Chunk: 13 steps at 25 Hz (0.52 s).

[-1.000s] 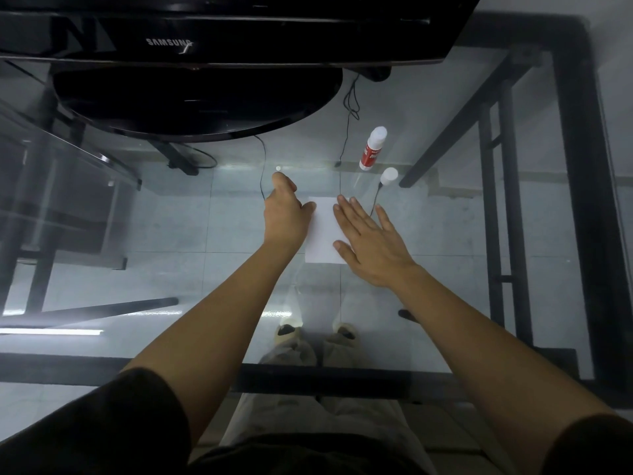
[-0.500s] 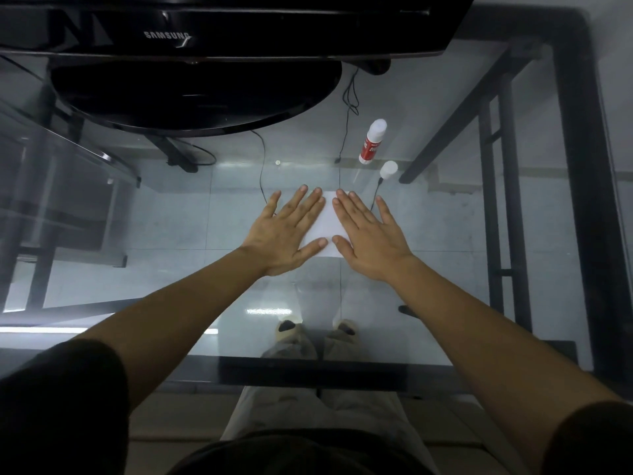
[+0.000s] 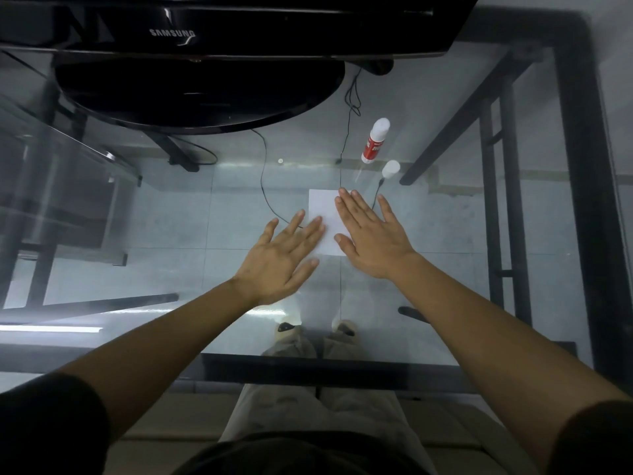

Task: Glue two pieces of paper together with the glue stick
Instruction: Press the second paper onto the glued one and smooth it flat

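Note:
A white sheet of paper (image 3: 324, 214) lies flat on the glass table (image 3: 445, 234). My right hand (image 3: 371, 238) rests palm down on its right half, fingers spread. My left hand (image 3: 286, 257) is flat with fingers apart; only its fingertips touch the paper's lower left edge. Whether one sheet or two lie stacked I cannot tell. The glue stick (image 3: 375, 140), red and white, lies on the glass beyond the paper. Its white cap (image 3: 390, 169) sits apart, just to the near right of the tube.
A black Samsung monitor (image 3: 212, 25) with a round stand (image 3: 198, 94) fills the far left of the table. Black cables (image 3: 346, 138) run under the glass. The table's black frame (image 3: 579, 200) borders the right side. My legs and feet (image 3: 315, 332) show through the glass.
My left hand went from a fist beside the paper to a flat palm on it, then slid back left and toward me, uncovering most of the sheet. My right hand stayed put.

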### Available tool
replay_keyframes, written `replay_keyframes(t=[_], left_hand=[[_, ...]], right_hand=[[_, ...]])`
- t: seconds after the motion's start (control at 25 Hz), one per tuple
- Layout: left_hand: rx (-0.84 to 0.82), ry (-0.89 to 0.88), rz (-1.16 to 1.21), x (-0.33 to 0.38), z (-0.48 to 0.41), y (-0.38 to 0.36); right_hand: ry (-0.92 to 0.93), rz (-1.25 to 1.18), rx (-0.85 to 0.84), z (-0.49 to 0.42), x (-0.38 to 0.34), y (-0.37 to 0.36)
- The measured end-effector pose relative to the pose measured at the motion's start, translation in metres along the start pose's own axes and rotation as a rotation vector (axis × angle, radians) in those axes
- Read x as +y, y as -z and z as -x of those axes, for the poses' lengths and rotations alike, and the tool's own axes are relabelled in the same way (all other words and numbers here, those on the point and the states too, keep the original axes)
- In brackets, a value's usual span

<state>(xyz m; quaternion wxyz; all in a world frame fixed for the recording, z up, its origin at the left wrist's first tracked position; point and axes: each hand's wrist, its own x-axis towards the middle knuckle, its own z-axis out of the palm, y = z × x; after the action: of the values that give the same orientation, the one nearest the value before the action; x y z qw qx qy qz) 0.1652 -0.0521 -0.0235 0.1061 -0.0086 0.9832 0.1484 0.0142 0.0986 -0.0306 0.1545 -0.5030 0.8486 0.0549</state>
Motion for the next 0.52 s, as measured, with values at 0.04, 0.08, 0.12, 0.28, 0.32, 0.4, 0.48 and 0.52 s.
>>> replay_keyframes(t=[0.04,0.08,0.12,0.28,0.32,0.4,0.48,0.52], left_hand=[[0.029,0.115,0.065,0.004,-0.009,0.001],[0.041,0.213,0.089,0.008,-0.019,0.000],[0.043,0.277,0.077,0.011,-0.027,-0.003],[0.055,0.308,-0.029,0.015,-0.035,-0.016],[0.062,0.308,-0.036,0.014,-0.035,-0.018],[0.073,0.313,-0.040,0.013,-0.035,-0.021],[0.086,0.318,-0.056,0.013,-0.036,-0.022],[0.088,0.316,-0.055,0.013,-0.036,-0.022]], right_hand=[[0.000,0.001,-0.001,0.000,0.000,0.001],[-0.001,0.004,-0.001,0.001,-0.001,0.000],[-0.003,0.006,0.002,0.000,-0.002,0.000],[-0.042,0.029,0.030,0.003,-0.006,0.001],[-0.076,0.019,0.047,0.006,-0.009,0.000],[-0.140,-0.041,0.067,0.015,-0.021,-0.004],[-0.135,-0.068,0.063,0.026,-0.035,-0.011],[-0.124,-0.058,0.059,0.031,-0.037,-0.014]])
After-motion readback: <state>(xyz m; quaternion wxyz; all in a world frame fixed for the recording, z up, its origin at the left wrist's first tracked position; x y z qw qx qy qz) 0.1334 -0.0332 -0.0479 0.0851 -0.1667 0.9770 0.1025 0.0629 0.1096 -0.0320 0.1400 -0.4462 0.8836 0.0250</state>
